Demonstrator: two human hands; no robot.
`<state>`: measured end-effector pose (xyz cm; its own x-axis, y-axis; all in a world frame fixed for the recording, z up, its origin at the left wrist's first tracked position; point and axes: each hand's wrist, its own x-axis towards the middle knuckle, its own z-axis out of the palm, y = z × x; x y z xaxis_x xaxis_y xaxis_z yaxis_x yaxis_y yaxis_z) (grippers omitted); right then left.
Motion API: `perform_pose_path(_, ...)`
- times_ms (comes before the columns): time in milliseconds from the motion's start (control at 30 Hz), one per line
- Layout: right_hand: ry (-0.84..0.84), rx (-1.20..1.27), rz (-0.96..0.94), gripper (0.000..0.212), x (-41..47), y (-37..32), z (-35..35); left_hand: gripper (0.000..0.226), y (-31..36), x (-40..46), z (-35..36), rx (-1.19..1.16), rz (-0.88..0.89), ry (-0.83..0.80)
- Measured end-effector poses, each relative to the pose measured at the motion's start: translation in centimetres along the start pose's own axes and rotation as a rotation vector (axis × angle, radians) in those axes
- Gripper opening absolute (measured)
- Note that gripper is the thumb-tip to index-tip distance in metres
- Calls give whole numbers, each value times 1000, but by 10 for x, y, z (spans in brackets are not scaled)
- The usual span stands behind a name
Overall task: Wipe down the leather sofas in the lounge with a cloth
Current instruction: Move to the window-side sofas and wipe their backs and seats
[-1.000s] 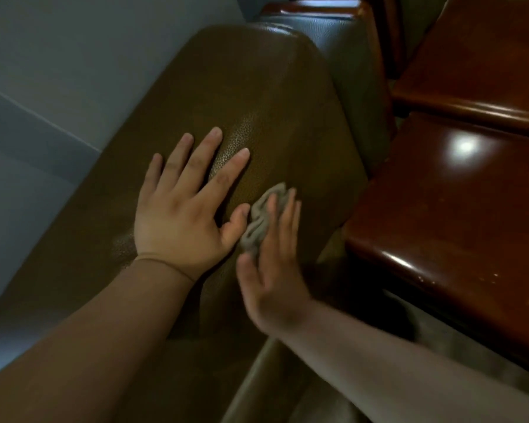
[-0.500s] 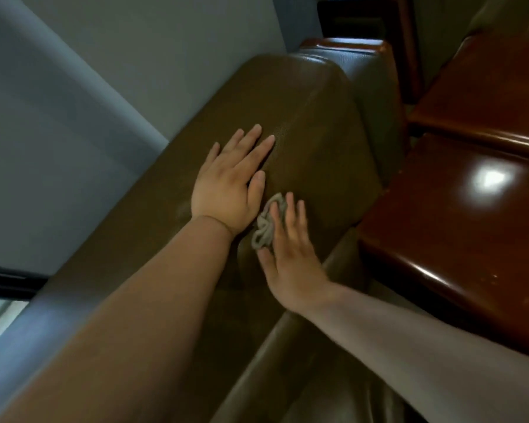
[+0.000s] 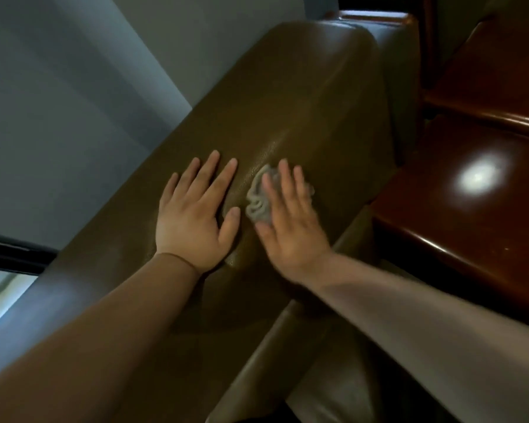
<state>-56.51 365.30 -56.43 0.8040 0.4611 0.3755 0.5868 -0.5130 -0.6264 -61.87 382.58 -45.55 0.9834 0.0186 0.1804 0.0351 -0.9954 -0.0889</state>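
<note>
The brown leather sofa back (image 3: 303, 96) runs diagonally from lower left to upper right. My left hand (image 3: 196, 212) lies flat on its top, fingers spread and straight. Just to its right, my right hand (image 3: 290, 221) presses a small crumpled grey cloth (image 3: 258, 198) against the leather with straight fingers. Most of the cloth is hidden under the palm and fingers; its bunched left part shows. The right hand is slightly blurred.
A glossy dark red wooden table (image 3: 471, 190) stands close on the right, with a second wooden surface (image 3: 501, 74) beyond it. A grey wall (image 3: 89, 87) runs along the left behind the sofa. A lighter leather seat cushion (image 3: 333, 389) lies below.
My right hand has slid the cloth from the sofa's front face up onto its top, beside the left hand. The left hand's fingers have spread again.
</note>
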Motion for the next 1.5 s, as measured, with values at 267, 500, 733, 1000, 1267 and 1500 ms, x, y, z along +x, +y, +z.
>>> perform_pose_path(267, 134, 381, 570, 77, 16, 21, 1, 72, 3, 0, 5, 32, 34, 101)
perform_pose_path(500, 99, 343, 309, 85, -12, 24, 21, 74, 6, -1, 8, 132, 6, 97)
perform_pose_path(733, 229, 383, 694, 81, -15, 96, 45, 76, 4, 0, 13, 204, 9, 120)
perform_pose_path(1000, 146, 421, 607, 79, -41, 103, 59, 77, 9, 0, 11, 169, 3, 122)
perform_pose_path(1267, 160, 423, 563, 88, -111, -11, 101, 77, 10, -2, 12, 158, 27, 165)
perform_pose_path(1500, 314, 277, 690, 71, -6, 85, 45, 73, 2, -3, 18, 130, 72, 206)
